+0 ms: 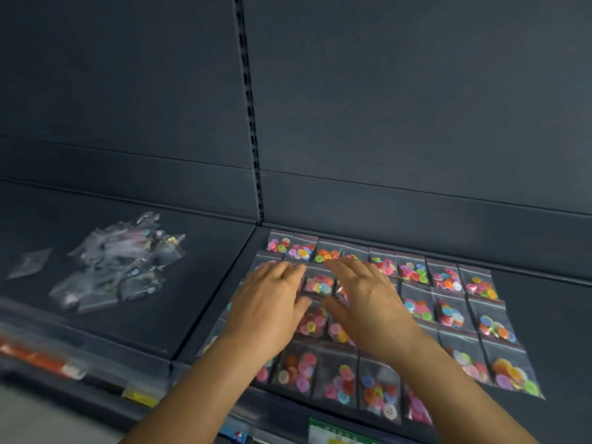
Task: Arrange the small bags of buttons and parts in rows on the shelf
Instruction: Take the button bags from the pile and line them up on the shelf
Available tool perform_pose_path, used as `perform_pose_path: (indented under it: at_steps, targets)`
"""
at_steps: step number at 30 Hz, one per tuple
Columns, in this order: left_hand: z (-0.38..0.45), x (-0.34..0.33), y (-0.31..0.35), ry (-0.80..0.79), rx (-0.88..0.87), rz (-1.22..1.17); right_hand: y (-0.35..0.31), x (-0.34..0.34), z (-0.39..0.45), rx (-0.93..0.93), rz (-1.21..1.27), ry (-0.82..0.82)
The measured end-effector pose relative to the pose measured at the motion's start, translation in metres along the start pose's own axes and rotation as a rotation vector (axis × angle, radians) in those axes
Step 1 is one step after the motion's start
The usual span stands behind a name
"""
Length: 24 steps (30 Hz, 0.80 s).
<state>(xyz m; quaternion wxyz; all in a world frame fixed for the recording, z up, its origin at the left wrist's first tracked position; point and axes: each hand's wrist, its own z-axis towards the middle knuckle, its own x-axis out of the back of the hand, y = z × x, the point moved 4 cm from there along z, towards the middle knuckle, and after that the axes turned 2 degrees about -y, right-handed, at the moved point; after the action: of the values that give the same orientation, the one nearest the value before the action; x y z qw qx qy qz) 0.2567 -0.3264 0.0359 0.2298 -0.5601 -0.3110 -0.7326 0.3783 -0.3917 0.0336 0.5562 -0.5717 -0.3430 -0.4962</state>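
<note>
Both forearms reach in from the bottom edge, palms down. Left hand [269,302] and right hand [368,299] lie side by side, fingers straight and released, flat over the middle of the button bags [448,315], grasping nothing. These bags sit in rows on the dark shelf [544,290]. Well apart to the left, a loose pile of bags [118,264] rests on the neighbouring shelf section.

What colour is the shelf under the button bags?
The shelf is dark grey-blue, shown in the head view.
</note>
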Motion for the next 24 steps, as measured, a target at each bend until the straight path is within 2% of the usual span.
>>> perform_pose_path:
  at_steps: [12, 24]
  targets:
    - [-0.018, 0.038, -0.205, -0.028, 0.09, -0.014, -0.161, -0.07, 0.11, 0.036, 0.04, -0.064]
    - [-0.004, 0.035, -0.331, -0.082, 0.129, -0.02, -0.248, -0.117, 0.183, 0.043, 0.077, -0.134]
